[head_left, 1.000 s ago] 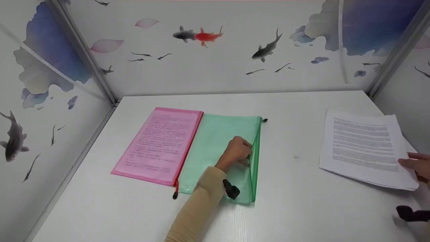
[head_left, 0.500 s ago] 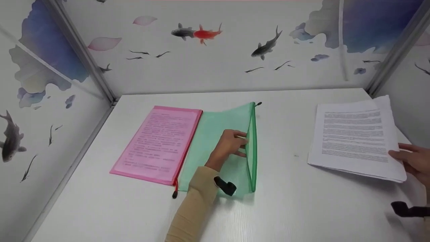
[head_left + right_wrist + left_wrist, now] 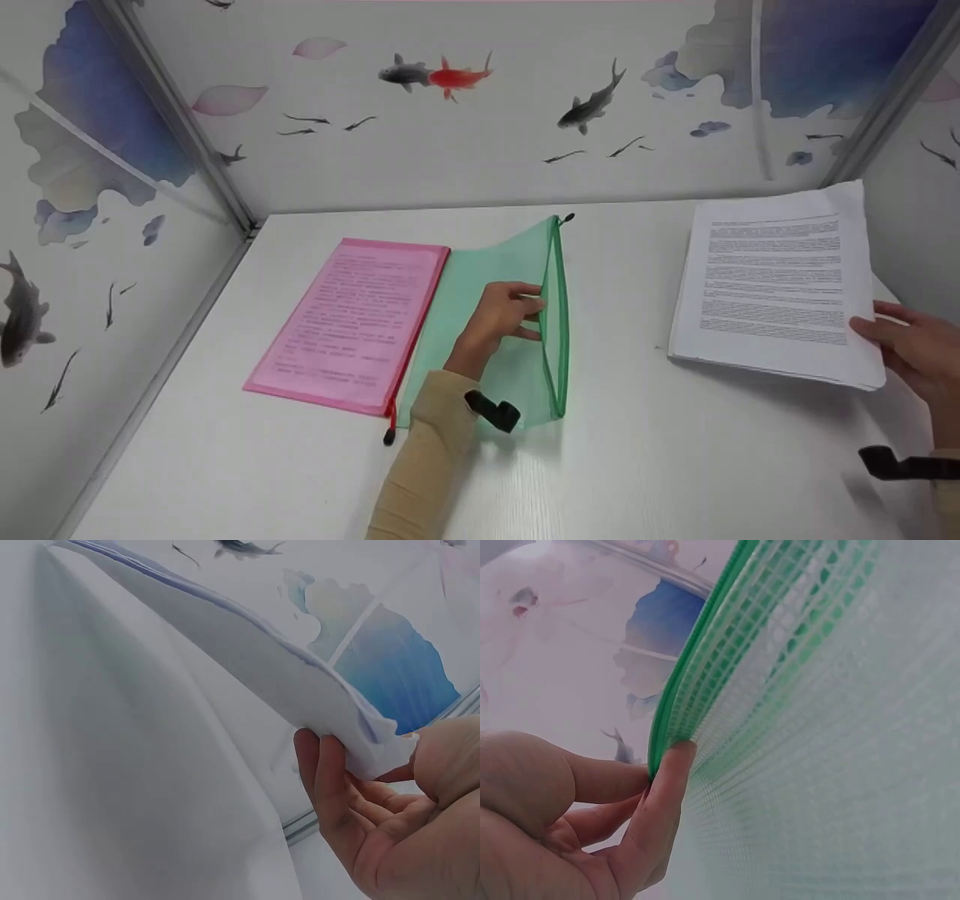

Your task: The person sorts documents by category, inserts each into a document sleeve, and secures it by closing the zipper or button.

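Observation:
A green mesh zipper pouch (image 3: 491,262) lies mid-table, its zip side raised and its mouth gaping to the right. My left hand (image 3: 501,311) pinches one lip of that mouth; in the left wrist view the thumb and fingers grip the green zip edge (image 3: 660,727). Off to the right, my right hand (image 3: 911,341) holds a stack of printed paper (image 3: 772,277) by its right edge, thumb on top. The right wrist view shows fingers (image 3: 330,772) beneath the sheets, which are lifted at a tilt above the table.
A pink zipper pouch (image 3: 352,322) with a printed page inside lies flat left of the green one, its red zip edge beside it. White panels with painted fish (image 3: 589,105) enclose the white table (image 3: 615,450) at the back and sides.
The paper stack has risen and shifted left in my right hand. My left hand has lifted the green pouch's zip side and spread its mouth wider. The pink pouch stays put.

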`<state>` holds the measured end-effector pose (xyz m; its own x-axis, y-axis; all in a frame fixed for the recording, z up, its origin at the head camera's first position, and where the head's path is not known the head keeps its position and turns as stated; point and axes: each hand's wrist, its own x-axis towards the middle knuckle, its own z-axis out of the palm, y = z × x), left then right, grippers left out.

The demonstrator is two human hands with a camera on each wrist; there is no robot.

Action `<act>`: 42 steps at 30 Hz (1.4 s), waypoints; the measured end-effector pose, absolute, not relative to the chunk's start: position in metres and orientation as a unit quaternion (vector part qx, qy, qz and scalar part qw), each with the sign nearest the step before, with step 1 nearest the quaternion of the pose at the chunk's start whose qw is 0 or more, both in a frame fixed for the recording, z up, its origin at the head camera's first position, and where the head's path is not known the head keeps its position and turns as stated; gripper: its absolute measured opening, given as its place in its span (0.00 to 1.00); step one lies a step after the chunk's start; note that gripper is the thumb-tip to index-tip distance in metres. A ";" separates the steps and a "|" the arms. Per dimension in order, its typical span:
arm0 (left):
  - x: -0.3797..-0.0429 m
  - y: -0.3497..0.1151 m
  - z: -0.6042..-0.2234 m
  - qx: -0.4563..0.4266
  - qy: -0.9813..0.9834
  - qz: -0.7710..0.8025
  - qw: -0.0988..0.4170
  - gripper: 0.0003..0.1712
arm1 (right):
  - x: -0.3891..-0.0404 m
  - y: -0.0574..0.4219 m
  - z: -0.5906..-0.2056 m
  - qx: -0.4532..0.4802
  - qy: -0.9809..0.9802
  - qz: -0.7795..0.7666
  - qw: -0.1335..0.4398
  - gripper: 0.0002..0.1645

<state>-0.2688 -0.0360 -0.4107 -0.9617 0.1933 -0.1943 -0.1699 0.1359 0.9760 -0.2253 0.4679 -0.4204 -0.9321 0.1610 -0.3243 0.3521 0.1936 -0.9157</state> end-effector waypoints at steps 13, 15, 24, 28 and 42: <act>-0.268 -0.042 -0.406 0.010 0.731 0.669 0.136 0.18 | -0.224 0.432 -0.404 0.136 0.703 -0.695 0.058 0.63; -0.269 -0.043 -0.406 0.009 0.728 0.671 0.136 0.19 | -0.224 0.427 -0.402 0.132 0.705 -0.694 0.060 0.62; -0.268 -0.046 -0.405 0.019 0.722 0.679 0.133 0.20 | -0.219 0.405 -0.392 0.079 0.683 -0.723 0.068 0.40; -0.269 -0.046 -0.406 0.020 0.720 0.682 0.131 0.19 | -0.217 0.396 -0.388 0.069 0.668 -0.737 0.072 0.34; -0.269 -0.047 -0.405 0.017 0.714 0.688 0.132 0.20 | -0.207 0.367 -0.379 0.015 0.675 -0.729 0.113 0.20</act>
